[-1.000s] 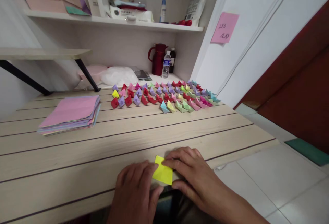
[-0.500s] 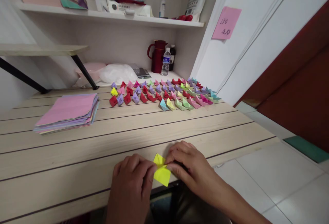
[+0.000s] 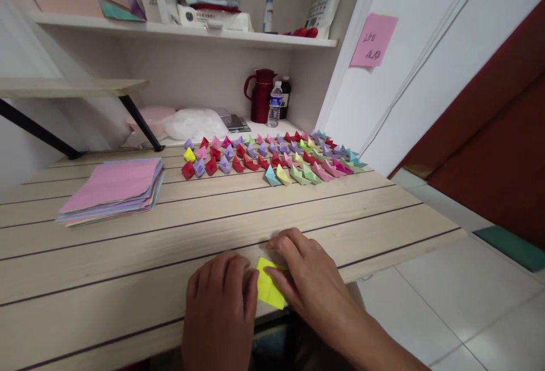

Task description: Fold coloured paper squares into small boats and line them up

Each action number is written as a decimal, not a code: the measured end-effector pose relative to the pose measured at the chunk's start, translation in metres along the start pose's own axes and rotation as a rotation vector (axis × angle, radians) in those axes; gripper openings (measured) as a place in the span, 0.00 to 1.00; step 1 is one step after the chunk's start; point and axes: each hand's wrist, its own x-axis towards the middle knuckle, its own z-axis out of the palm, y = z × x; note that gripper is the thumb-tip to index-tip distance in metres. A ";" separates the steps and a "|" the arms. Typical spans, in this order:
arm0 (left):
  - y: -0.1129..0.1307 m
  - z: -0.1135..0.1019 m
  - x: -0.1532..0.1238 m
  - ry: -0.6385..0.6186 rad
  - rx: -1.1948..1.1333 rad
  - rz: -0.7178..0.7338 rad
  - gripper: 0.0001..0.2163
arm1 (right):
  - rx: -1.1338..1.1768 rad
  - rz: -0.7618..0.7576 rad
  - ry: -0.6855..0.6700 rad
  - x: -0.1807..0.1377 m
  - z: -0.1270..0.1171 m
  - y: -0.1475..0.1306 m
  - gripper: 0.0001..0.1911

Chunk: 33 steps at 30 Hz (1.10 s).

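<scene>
A small folded piece of bright yellow paper lies at the table's front edge, between my two hands. My left hand is beside it with curled fingers, and its thumb and forefinger meet the paper's left edge. The thumb of my right hand presses on top of the paper, while the fingers of that hand curve past its far right side and hide part of it. Beyond my hands stand several rows of small folded paper boats in many colours.
A stack of coloured paper squares lies on the left of the wooden table. Behind the boats are a dark red jug, a water bottle and a plastic bag. A black-legged raised shelf stands at the left.
The yellow paper now lies flatter, its raised pointed flap no longer showing. My right thumb has moved left onto it, and my right fingers have spread from their pinch.
</scene>
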 end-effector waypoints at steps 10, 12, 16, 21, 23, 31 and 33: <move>-0.018 -0.002 -0.024 -0.125 0.100 0.400 0.19 | 0.061 -0.107 0.047 -0.018 -0.006 0.009 0.13; -0.020 -0.003 -0.024 -0.120 0.107 0.393 0.18 | 0.025 -0.167 0.055 -0.029 -0.008 0.012 0.19; -0.022 -0.002 -0.025 -0.079 0.123 0.420 0.16 | -0.111 -0.419 0.095 -0.046 -0.001 0.010 0.35; -0.025 0.001 -0.037 -0.029 0.071 0.446 0.15 | -0.032 -0.337 0.298 -0.049 0.012 -0.005 0.14; -0.026 0.000 -0.038 -0.035 0.009 0.417 0.14 | 0.078 -0.292 0.313 -0.048 0.012 -0.009 0.12; 0.002 -0.013 -0.031 -0.056 -0.467 -0.145 0.10 | 0.740 0.036 0.237 -0.041 -0.001 -0.025 0.04; 0.012 -0.017 -0.028 -0.105 -0.659 -0.349 0.11 | 0.889 0.182 0.229 -0.042 0.000 -0.030 0.05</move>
